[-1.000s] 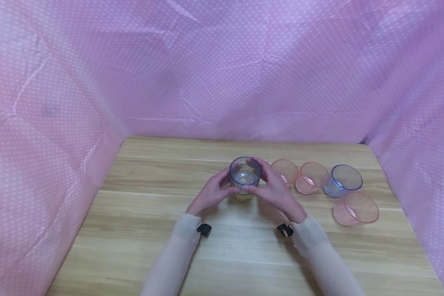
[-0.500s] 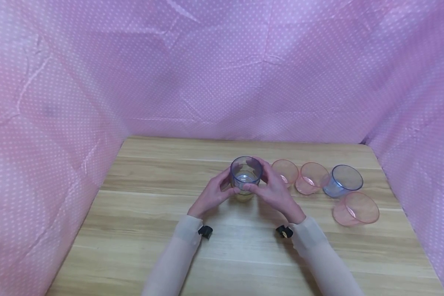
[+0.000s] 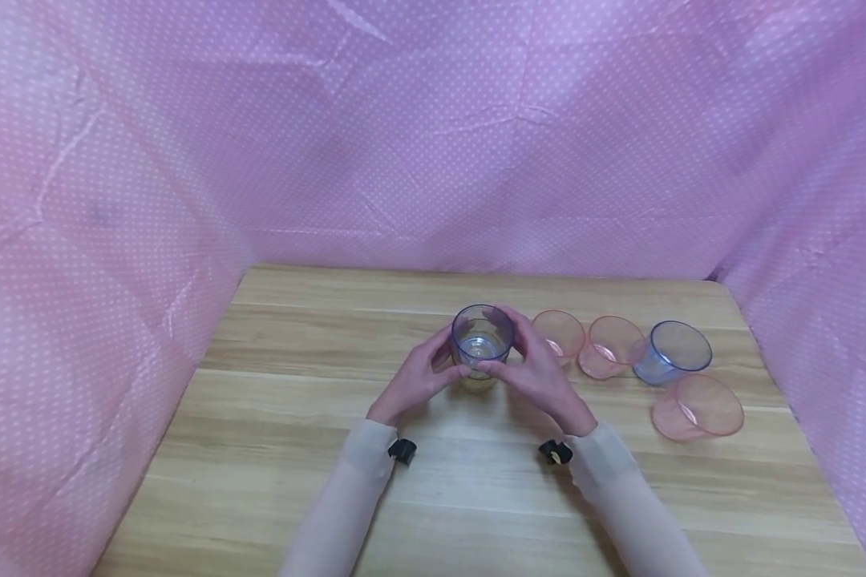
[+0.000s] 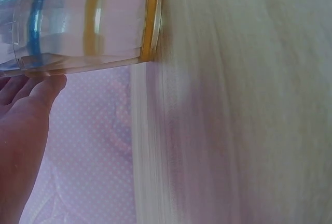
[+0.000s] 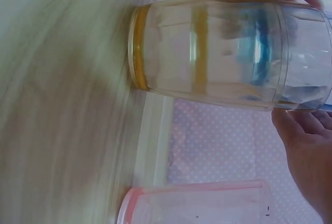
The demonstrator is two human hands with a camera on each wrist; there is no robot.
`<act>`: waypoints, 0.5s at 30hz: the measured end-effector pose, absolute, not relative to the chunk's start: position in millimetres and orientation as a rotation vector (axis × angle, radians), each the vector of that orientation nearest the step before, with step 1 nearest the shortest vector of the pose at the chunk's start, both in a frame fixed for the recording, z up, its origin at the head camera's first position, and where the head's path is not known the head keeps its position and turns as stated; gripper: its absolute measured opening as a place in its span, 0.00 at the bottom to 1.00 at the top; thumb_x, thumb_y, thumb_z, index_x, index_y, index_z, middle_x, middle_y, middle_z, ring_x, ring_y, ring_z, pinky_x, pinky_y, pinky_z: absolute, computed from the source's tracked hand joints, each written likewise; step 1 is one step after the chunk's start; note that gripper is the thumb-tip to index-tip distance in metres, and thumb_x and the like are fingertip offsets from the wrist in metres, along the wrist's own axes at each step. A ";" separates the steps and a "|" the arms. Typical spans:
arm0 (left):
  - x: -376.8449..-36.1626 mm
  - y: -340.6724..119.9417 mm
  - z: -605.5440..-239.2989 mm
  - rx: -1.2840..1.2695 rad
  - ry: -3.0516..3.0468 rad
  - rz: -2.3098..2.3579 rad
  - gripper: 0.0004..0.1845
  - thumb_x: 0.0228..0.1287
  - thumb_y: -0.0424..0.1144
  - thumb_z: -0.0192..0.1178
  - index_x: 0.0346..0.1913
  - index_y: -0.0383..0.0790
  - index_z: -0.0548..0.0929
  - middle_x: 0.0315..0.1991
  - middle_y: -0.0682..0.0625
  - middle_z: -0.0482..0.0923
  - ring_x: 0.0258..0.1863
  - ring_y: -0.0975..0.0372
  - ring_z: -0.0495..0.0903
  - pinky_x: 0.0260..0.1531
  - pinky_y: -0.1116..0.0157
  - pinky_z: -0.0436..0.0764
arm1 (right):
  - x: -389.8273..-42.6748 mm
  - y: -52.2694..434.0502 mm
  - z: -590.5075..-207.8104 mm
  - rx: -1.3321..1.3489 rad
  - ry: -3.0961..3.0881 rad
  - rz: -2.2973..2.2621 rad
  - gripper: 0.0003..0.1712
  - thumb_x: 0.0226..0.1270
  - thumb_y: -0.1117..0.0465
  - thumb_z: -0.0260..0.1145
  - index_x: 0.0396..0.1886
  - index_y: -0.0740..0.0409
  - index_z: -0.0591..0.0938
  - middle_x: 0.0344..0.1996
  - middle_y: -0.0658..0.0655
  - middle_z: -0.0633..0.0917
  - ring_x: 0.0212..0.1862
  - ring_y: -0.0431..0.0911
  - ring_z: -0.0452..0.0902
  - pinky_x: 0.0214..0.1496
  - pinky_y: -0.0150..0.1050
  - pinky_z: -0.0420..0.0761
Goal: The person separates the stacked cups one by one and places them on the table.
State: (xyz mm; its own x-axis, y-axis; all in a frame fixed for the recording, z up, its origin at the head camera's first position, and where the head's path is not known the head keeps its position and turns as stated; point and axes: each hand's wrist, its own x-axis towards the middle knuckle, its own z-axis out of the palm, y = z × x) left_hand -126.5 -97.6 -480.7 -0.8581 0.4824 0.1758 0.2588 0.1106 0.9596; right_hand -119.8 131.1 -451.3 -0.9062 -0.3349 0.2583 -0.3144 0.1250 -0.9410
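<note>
Stacked clear plastic cups [image 3: 480, 349], light, slick and stiff, stand clasped at nine and three o'clock by left hand [image 3: 413, 381] and right hand [image 3: 537, 373]; hold the sides.

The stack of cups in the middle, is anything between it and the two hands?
No. Both the left hand and the right hand already touch the stack of cups, one on each side. The loose pink cup lies behind the right hand, not between.

walls: pink dotted cloth [image 3: 433, 144] | table: pale wood [image 3: 260, 449], perhaps laminate
</note>
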 end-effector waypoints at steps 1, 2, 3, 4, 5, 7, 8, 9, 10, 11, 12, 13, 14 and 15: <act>-126.7 -97.5 -480.8 0.745 2.197 1.840 0.42 0.71 0.38 0.68 0.81 0.39 0.59 0.79 0.44 0.61 0.77 0.54 0.63 0.75 0.64 0.64 | -119.6 131.2 -451.5 -0.674 2.334 -1.964 0.49 0.59 0.67 0.80 0.77 0.58 0.64 0.72 0.56 0.75 0.74 0.53 0.68 0.79 0.57 0.64; -126.8 -97.4 -481.0 0.739 2.196 1.841 0.42 0.71 0.38 0.68 0.82 0.40 0.59 0.79 0.44 0.61 0.77 0.54 0.63 0.75 0.65 0.64 | -119.6 131.3 -451.9 -0.669 2.326 -1.972 0.49 0.60 0.67 0.80 0.77 0.58 0.64 0.72 0.56 0.75 0.74 0.52 0.68 0.79 0.56 0.64; -126.9 -97.5 -481.1 0.732 2.195 1.842 0.42 0.71 0.38 0.68 0.82 0.40 0.59 0.79 0.44 0.62 0.77 0.55 0.63 0.75 0.65 0.64 | -119.6 131.3 -452.3 -0.665 2.318 -1.981 0.48 0.60 0.67 0.79 0.77 0.58 0.65 0.72 0.56 0.75 0.74 0.52 0.68 0.79 0.56 0.63; -126.9 -97.4 -481.2 0.726 2.195 1.844 0.42 0.71 0.37 0.68 0.82 0.40 0.59 0.79 0.45 0.62 0.77 0.55 0.63 0.75 0.65 0.64 | -119.7 131.3 -452.8 -0.664 2.314 -1.988 0.48 0.60 0.67 0.79 0.77 0.58 0.65 0.72 0.56 0.75 0.74 0.52 0.68 0.80 0.55 0.63; -126.9 -97.4 -481.2 0.723 2.192 1.846 0.42 0.71 0.36 0.68 0.82 0.40 0.59 0.79 0.45 0.62 0.77 0.56 0.63 0.76 0.65 0.64 | -119.7 131.4 -453.2 -0.667 2.311 -1.993 0.48 0.60 0.68 0.79 0.77 0.58 0.64 0.72 0.56 0.75 0.74 0.52 0.68 0.80 0.55 0.62; -126.7 -97.4 -481.1 0.729 2.194 1.846 0.42 0.70 0.35 0.68 0.82 0.40 0.59 0.79 0.44 0.62 0.77 0.55 0.63 0.76 0.64 0.63 | -120.0 131.4 -454.1 -0.667 2.319 -1.990 0.48 0.60 0.68 0.79 0.77 0.58 0.64 0.71 0.56 0.76 0.74 0.52 0.68 0.80 0.54 0.61; -126.6 -97.3 -481.0 0.730 2.193 1.847 0.42 0.70 0.34 0.68 0.82 0.40 0.59 0.79 0.44 0.62 0.77 0.54 0.63 0.76 0.64 0.63 | -120.0 131.3 -454.4 -0.669 2.324 -1.988 0.48 0.60 0.67 0.79 0.77 0.58 0.65 0.71 0.56 0.76 0.74 0.52 0.68 0.81 0.55 0.61; -126.5 -97.2 -481.0 0.733 2.195 1.846 0.42 0.70 0.34 0.68 0.82 0.40 0.58 0.79 0.43 0.62 0.77 0.54 0.63 0.76 0.64 0.63 | -120.1 131.3 -454.8 -0.668 2.329 -1.984 0.48 0.60 0.67 0.79 0.77 0.58 0.65 0.71 0.56 0.76 0.74 0.52 0.68 0.81 0.55 0.60; -126.4 -97.2 -480.8 0.737 2.199 1.844 0.42 0.70 0.34 0.68 0.82 0.40 0.58 0.79 0.43 0.62 0.77 0.53 0.63 0.76 0.63 0.63 | -120.0 131.2 -455.0 -0.665 2.335 -1.981 0.48 0.60 0.67 0.80 0.77 0.58 0.65 0.71 0.56 0.76 0.74 0.52 0.68 0.81 0.55 0.59; -126.4 -97.1 -480.5 0.740 2.204 1.840 0.42 0.70 0.34 0.68 0.82 0.40 0.58 0.79 0.43 0.62 0.77 0.53 0.63 0.76 0.63 0.63 | -120.0 131.2 -455.1 -0.666 2.339 -1.978 0.48 0.60 0.66 0.80 0.77 0.58 0.65 0.71 0.56 0.76 0.74 0.53 0.68 0.81 0.56 0.59; -126.3 -97.1 -480.3 0.742 2.210 1.835 0.43 0.69 0.33 0.68 0.82 0.40 0.58 0.79 0.43 0.62 0.77 0.52 0.63 0.76 0.62 0.63 | -119.8 131.1 -455.2 -0.658 2.343 -1.975 0.48 0.60 0.66 0.80 0.77 0.57 0.65 0.71 0.56 0.76 0.74 0.52 0.68 0.81 0.56 0.58; -126.2 -97.0 -480.0 0.739 2.215 1.831 0.43 0.69 0.34 0.68 0.82 0.40 0.59 0.79 0.43 0.62 0.77 0.52 0.63 0.76 0.63 0.63 | -119.6 131.0 -455.0 -0.653 2.345 -1.973 0.49 0.60 0.65 0.80 0.77 0.57 0.65 0.71 0.55 0.76 0.74 0.52 0.68 0.82 0.56 0.58; -126.0 -97.0 -479.7 0.736 2.219 1.825 0.43 0.69 0.34 0.69 0.82 0.41 0.59 0.79 0.43 0.62 0.77 0.53 0.63 0.76 0.63 0.63 | -119.4 131.0 -454.8 -0.649 2.348 -1.972 0.49 0.60 0.65 0.80 0.77 0.57 0.65 0.71 0.55 0.76 0.74 0.51 0.68 0.82 0.56 0.57; -125.8 -97.1 -479.2 0.731 2.223 1.820 0.43 0.69 0.35 0.69 0.82 0.41 0.59 0.79 0.44 0.62 0.77 0.53 0.63 0.76 0.63 0.63 | -119.3 130.9 -454.5 -0.645 2.352 -1.968 0.49 0.59 0.65 0.81 0.77 0.57 0.65 0.71 0.54 0.76 0.74 0.50 0.68 0.82 0.55 0.57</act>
State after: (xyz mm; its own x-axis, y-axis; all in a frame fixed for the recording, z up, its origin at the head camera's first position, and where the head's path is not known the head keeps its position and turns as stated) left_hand -125.8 -97.1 -479.2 -0.8637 0.4750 0.1685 0.2589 0.1313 0.9569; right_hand -119.3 130.9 -454.5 -0.9154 -0.3136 0.2525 -0.3038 0.1263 -0.9443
